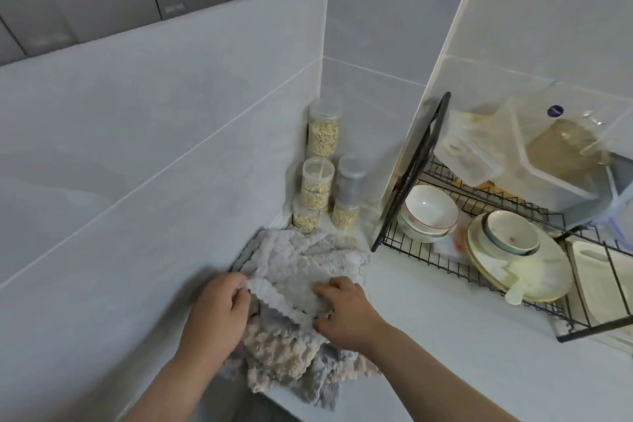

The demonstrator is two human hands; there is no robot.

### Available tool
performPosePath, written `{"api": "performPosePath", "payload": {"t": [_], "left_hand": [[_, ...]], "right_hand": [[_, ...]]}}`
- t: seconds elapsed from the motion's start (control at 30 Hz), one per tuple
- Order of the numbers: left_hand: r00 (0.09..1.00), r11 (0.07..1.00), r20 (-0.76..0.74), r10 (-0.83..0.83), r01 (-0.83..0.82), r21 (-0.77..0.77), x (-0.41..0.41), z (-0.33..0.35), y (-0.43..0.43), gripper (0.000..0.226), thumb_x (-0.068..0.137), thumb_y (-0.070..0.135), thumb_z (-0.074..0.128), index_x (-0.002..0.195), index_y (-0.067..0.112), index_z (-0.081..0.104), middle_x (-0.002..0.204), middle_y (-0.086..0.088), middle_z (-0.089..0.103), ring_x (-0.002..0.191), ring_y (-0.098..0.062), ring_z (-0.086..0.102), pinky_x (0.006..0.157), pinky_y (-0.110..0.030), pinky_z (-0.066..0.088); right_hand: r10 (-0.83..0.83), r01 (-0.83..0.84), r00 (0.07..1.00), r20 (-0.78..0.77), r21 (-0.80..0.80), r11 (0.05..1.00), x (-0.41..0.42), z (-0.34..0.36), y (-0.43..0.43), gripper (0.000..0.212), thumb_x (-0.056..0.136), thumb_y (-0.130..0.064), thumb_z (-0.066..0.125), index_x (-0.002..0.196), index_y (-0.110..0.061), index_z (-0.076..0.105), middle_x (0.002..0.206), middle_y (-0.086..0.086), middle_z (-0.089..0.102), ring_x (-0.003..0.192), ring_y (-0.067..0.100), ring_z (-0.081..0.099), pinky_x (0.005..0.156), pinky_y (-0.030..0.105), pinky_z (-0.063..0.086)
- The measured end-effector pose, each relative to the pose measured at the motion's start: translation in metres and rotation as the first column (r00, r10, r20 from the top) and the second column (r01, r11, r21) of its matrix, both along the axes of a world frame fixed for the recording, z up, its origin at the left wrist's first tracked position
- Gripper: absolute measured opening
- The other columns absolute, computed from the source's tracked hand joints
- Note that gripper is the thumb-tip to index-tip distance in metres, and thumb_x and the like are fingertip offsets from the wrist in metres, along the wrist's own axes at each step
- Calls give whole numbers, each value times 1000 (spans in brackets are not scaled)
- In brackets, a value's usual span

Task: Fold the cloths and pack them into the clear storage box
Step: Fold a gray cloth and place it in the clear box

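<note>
White tabletop [428, 336] in a tiled corner, and the cloths [284, 356] were heaped at its near edge. The left hand [219, 313] and right hand [344, 313] each had fingers [241, 296] pinching the top cloth [301, 271] by its scalloped hem; soft, light, floppy stuff, I'd say, best held at corners

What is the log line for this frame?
phase: folding | left hand: pinches white cloth edge | right hand: grips white cloth | cloth pile: on counter
</note>
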State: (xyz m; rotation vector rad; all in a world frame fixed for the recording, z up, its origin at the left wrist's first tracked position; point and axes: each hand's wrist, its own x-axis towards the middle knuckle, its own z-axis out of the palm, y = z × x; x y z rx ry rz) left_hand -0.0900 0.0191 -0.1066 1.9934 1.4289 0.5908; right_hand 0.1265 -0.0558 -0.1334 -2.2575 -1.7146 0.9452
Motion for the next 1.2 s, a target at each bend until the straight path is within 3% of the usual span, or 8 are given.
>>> {"api": "performPosePath", "payload": {"t": [0.13, 0.3, 0.4, 0.5, 0.63, 0.87, 1.07, 1.2], "left_hand": [[993, 997, 114, 8, -17, 79, 14, 54, 2, 18, 95, 7, 48, 98, 23, 57, 79, 10, 58, 73, -4, 54, 62, -21, 41], [997, 973, 71, -18, 1, 231, 28, 98, 13, 16, 93, 7, 51, 105, 10, 62, 69, 2, 60, 64, -19, 57, 59, -36, 43], [998, 954, 60, -10, -8, 299, 34, 123, 18, 11, 93, 10, 55, 100, 9, 64, 64, 12, 55, 59, -5, 53, 57, -24, 41], [998, 941, 58, -11, -9, 338, 42, 149, 24, 12, 93, 19, 57, 93, 11, 66, 66, 3, 62, 63, -19, 59, 60, -28, 44], [995, 948, 70, -64, 39, 316, 56, 175, 17, 22, 93, 33, 58, 82, 15, 65, 68, -14, 63, 67, -35, 60, 64, -43, 51], [969, 951, 106, -221, 190, 244, 89, 193, -1, 21, 92, 19, 57, 80, 34, 66, 67, -2, 62, 48, -9, 49, 56, -27, 40], [869, 854, 1, -495, 487, 183, 170, 175, -43, 27, 95, 20, 55, 77, 37, 64, 65, 1, 61, 54, -4, 53, 55, -25, 39], [754, 742, -2, -657, 646, 180, 219, 164, -79, 26, 94, 37, 53, 77, 21, 64, 63, 3, 64, 60, -7, 59, 59, -35, 47]], "right_hand": [[-10, 5, 999, 40, 127, 992, -2, 3, 7, 42, 86, -33, 58, 127, -29, 58, 131, 1, 44, 120, 27, 38, 104, 29, 32], [-53, 71, 995, -79, 248, 966, 9, 12, 3, 10, 89, -24, 50, 84, -20, 58, 101, 0, 55, 99, 27, 51, 88, 32, 42], [-143, 210, 961, -236, 286, 935, 22, 35, -7, 34, 100, -28, 45, 68, -19, 43, 74, -5, 46, 70, 11, 47, 67, 29, 38], [-257, 396, 835, -487, 206, 895, 36, 58, -14, 38, 101, -35, 43, 69, -16, 43, 69, -2, 43, 63, 13, 42, 64, 30, 36], [-285, 445, 798, -531, 199, 873, 48, 79, -22, 39, 98, -37, 44, 76, -5, 47, 74, 5, 45, 67, 18, 44, 66, 40, 43], [-311, 585, 695, -648, 259, 769, 92, 114, -88, 21, 97, -12, 53, 82, -20, 65, 74, -9, 65, 64, 2, 57, 60, 15, 45], [-475, 625, 767, -431, 336, 704, 159, 122, -183, 22, 98, -19, 50, 78, -11, 56, 67, -5, 53, 60, 10, 50, 57, 24, 41], [-524, 780, 535, -663, 150, 608, 191, 120, -245, 36, 101, -25, 42, 95, 8, 55, 84, 15, 61, 75, 22, 62, 72, 39, 56]]}}
